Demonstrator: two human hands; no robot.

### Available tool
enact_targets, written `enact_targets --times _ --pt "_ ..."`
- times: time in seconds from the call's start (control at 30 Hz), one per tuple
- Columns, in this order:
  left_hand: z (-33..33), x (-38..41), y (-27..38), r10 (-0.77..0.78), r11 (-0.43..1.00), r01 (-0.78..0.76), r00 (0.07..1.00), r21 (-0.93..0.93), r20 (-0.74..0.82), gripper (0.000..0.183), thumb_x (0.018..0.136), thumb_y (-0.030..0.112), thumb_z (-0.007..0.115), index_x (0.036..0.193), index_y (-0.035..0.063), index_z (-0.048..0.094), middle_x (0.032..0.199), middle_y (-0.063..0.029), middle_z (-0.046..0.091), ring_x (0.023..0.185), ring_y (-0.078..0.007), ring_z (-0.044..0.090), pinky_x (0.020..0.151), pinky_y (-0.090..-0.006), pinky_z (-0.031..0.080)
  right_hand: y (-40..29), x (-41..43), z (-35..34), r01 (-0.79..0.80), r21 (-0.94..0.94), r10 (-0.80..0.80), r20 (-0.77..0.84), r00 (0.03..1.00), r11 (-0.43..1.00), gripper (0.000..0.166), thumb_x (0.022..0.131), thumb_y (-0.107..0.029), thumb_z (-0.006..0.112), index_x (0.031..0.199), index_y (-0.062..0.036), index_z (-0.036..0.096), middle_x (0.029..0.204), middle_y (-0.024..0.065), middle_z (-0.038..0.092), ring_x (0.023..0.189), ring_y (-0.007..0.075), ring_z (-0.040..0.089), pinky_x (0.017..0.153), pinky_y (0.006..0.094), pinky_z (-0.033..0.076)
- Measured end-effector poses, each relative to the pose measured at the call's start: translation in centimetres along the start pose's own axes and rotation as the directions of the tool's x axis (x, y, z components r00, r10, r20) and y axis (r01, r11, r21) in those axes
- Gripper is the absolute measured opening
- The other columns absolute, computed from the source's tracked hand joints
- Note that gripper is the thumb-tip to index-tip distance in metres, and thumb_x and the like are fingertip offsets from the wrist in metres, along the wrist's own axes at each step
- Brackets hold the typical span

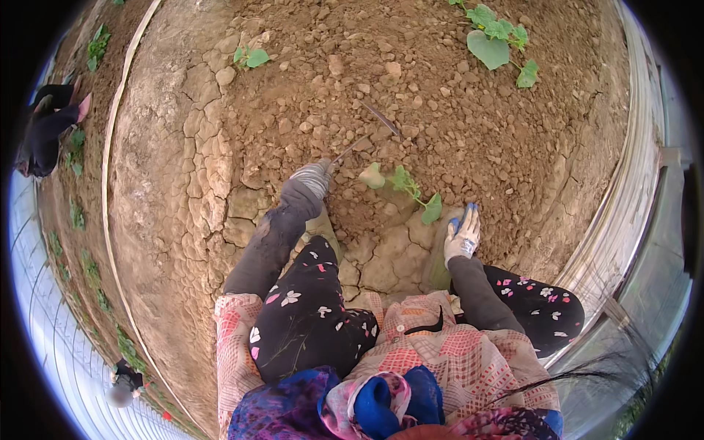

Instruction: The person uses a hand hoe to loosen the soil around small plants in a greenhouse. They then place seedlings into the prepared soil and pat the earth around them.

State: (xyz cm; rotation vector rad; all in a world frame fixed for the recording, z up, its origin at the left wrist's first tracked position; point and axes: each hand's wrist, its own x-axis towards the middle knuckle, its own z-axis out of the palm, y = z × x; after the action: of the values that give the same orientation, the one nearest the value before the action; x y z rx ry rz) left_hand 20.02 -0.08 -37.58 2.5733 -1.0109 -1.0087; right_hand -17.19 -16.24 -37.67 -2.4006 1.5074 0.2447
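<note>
My left hand (314, 179), in a striped grey glove, is closed around the near end of a thin-shafted hand hoe (380, 118). The hoe's narrow dark blade lies on crumbly soil beyond the hand. My right hand (463, 235), in a white glove with blue on the fingers, holds nothing. It is stretched out beside my right boot (438, 258); whether it touches the boot or soil I cannot tell. Between my hands grows a small vine seedling (407, 181) with green leaves and one paler, yellowish leaf (372, 176).
Larger vine leaves (488, 49) are at upper right, and a small seedling (251, 57) at upper left. A pale hose or strip (105, 181) runs along the left. Plastic sheeting (632, 181) edges the right side. Two other people (44, 132) are at the far left.
</note>
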Motion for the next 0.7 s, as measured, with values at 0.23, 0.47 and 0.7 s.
enact_targets --times 0.23,0.47,0.7 --pt "-2.8 -1.0 2.8 0.109 0.976 -0.166 0.933 -0.141 -0.343 0.026 0.094 0.027 0.050 0.097 0.0036 0.062 0.077 -0.0190 0.063 0.068 -0.0365 0.060 0.061 -0.0422 0.048 0.5 0.3 0.0 0.017 0.020 -0.016 -0.045 0.999 1.000 0.074 0.084 -0.025 0.058 0.146 -0.0092 0.021 0.150 0.0145 0.025 0.131 0.0381 0.032 0.106 0.0478 0.030" --pt "0.6 0.2 -2.2 0.074 0.997 -0.072 0.992 0.022 -0.103 0.031 0.092 0.030 0.053 0.105 0.0041 0.063 0.086 -0.0193 0.065 0.080 -0.0389 0.061 0.068 -0.0445 0.048 -0.8 0.6 0.0 0.047 0.060 -0.045 -0.034 0.998 0.997 0.073 0.084 -0.018 0.058 0.146 -0.0080 0.020 0.149 0.0156 0.026 0.133 0.0369 0.031 0.109 0.0448 0.028" --pt "-4.6 6.2 -0.5 -0.070 0.921 -0.162 0.826 -0.355 -0.559 0.024 0.096 0.015 0.050 0.112 0.0000 0.059 0.077 -0.0133 0.063 0.068 -0.0240 0.060 0.059 -0.0317 0.048 -0.4 0.1 -1.1 -0.010 0.039 0.011 -0.030 0.999 0.999 0.071 0.085 -0.017 0.057 0.146 -0.0071 0.021 0.148 0.0164 0.027 0.131 0.0385 0.032 0.108 0.0450 0.029"
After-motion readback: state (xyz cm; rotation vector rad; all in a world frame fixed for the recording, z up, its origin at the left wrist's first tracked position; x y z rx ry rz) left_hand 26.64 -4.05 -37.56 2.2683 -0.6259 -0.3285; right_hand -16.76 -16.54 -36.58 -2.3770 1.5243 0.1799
